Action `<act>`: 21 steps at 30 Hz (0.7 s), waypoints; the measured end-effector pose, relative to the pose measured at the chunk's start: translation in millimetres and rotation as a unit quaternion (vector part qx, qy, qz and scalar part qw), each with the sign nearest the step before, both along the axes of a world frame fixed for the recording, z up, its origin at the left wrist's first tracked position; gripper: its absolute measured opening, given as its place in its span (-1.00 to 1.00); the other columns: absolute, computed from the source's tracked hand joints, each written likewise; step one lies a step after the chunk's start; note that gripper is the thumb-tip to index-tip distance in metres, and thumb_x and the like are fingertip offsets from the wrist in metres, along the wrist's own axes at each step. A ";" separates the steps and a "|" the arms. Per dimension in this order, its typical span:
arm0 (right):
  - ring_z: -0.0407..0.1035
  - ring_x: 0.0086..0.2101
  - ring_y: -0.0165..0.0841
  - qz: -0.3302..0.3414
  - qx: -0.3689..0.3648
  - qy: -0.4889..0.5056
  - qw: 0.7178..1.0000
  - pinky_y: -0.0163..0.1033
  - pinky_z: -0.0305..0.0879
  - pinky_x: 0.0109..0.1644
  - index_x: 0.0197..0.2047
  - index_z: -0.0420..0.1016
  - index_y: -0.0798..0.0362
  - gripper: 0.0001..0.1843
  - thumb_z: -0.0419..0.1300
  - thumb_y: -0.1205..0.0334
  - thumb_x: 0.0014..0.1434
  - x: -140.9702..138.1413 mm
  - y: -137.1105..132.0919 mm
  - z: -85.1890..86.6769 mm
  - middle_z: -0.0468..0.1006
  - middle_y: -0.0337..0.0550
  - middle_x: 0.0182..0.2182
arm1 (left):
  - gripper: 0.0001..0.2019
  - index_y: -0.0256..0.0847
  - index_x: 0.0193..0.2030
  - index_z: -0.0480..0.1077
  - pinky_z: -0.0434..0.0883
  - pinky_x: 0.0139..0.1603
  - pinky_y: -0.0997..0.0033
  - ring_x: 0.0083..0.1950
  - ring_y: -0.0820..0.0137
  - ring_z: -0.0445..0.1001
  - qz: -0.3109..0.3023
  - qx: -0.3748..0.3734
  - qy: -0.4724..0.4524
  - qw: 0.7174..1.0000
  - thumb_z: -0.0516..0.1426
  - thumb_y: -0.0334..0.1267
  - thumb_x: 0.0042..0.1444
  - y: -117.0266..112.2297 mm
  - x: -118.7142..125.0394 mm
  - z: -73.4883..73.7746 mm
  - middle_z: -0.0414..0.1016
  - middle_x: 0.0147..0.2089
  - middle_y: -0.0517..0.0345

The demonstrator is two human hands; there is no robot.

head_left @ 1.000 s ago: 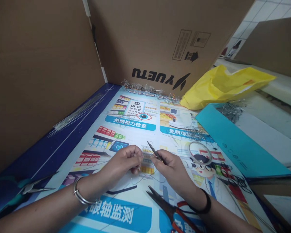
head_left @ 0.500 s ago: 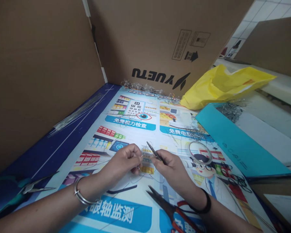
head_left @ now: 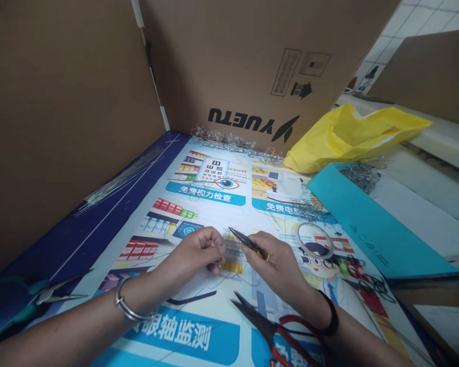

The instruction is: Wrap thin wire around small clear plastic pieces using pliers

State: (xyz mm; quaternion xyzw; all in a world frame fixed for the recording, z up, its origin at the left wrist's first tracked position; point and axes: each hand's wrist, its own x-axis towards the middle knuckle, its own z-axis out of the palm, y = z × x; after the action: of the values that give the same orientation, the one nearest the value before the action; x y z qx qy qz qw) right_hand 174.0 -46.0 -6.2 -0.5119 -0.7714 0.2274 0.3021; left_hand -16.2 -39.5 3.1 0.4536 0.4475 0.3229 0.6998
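The right hand (head_left: 279, 260) grips slim dark metal pliers (head_left: 246, 240), long axis diagonal, tip forward-left; the left hand (head_left: 199, 250) pinches thin wire (head_left: 219, 263).

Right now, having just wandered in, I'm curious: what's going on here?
A person is working with both hands over a printed poster. The left hand pinches a fine, wiry piece, too small to make out fully. The right hand grips a slim, dark pointed tool, its tip near the left hand. Red-handled scissors lie on the poster nearby, teal-handled pliers lie at the far left, and a wiry heap lies along the cardboard at the back.
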 end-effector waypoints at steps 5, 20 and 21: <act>0.25 -0.43 -0.39 0.001 0.079 -0.046 0.996 -0.32 0.11 -0.37 -0.43 0.35 0.05 -0.89 0.05 0.30 0.11 5.4 1.4 -4.4 0.37 -0.19 -0.50 | -0.81 -0.24 -0.44 0.22 0.22 -0.47 0.50 -0.58 0.56 0.29 -0.007 0.003 0.006 1.000 0.17 -0.23 -0.05 0.3 -1.3 -1.8 0.33 -0.55 0.29; 0.29 -0.34 -0.33 0.018 0.245 -0.150 0.958 -0.26 0.21 -0.25 -0.31 0.41 0.09 -0.84 0.01 0.39 0.13 13.0 6.3 -3.6 0.44 -0.12 -0.45 | -0.84 -0.26 -0.45 0.23 0.24 -0.46 0.51 -0.58 0.56 0.31 -0.024 -0.008 0.014 1.000 0.17 -0.29 -0.05 1.1 -1.1 -2.2 0.34 -0.54 0.30; 0.28 -0.36 -0.34 0.021 0.254 -0.157 0.954 -0.25 0.20 -0.26 -0.31 0.41 0.09 -0.85 0.02 0.39 0.13 13.6 7.3 -3.9 0.43 -0.13 -0.46 | -0.85 -0.26 -0.45 0.24 0.24 -0.46 0.51 -0.58 0.56 0.31 -0.026 -0.008 0.015 1.000 0.17 -0.29 -0.05 1.2 -1.3 -2.4 0.34 -0.54 0.29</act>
State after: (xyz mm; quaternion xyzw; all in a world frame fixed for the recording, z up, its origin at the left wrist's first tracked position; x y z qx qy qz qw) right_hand 187.6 -38.6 -10.1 -0.4314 -0.8518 -0.0528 0.2925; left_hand -17.5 -38.3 0.7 0.4643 0.4487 0.2937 0.7049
